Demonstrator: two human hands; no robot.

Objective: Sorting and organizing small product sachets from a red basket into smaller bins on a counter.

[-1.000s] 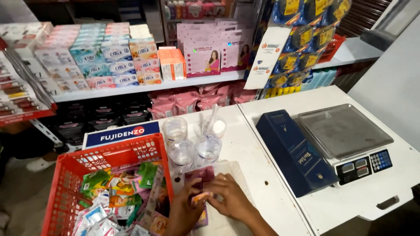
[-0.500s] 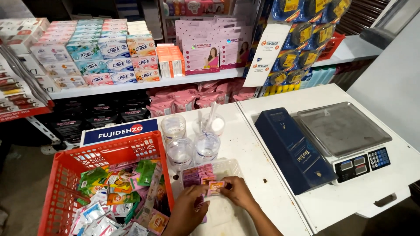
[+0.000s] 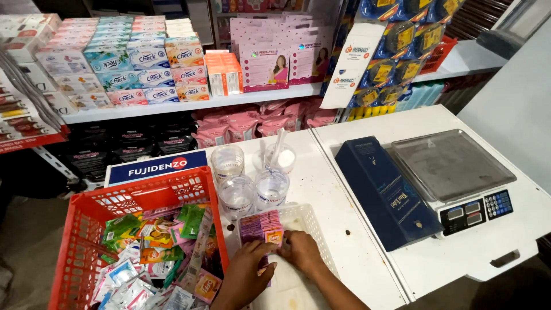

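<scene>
Both hands meet over a white tray [image 3: 321, 229] on the counter, pinching a row of purple sachets [image 3: 259, 225]. The left hand [image 3: 248, 270] grips its near end and the right hand [image 3: 301, 251] its right side. A red basket [image 3: 86, 229] stands just left; four cups [image 3: 252, 178] stand behind.

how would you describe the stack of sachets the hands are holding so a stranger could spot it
Start at the red plastic basket on the white counter; right of it lies a shallow white plastic tray. Over the tray, the left hand and right hand hold a neat row of purple sachets, unlike the basket's loose mixed packets.
</scene>
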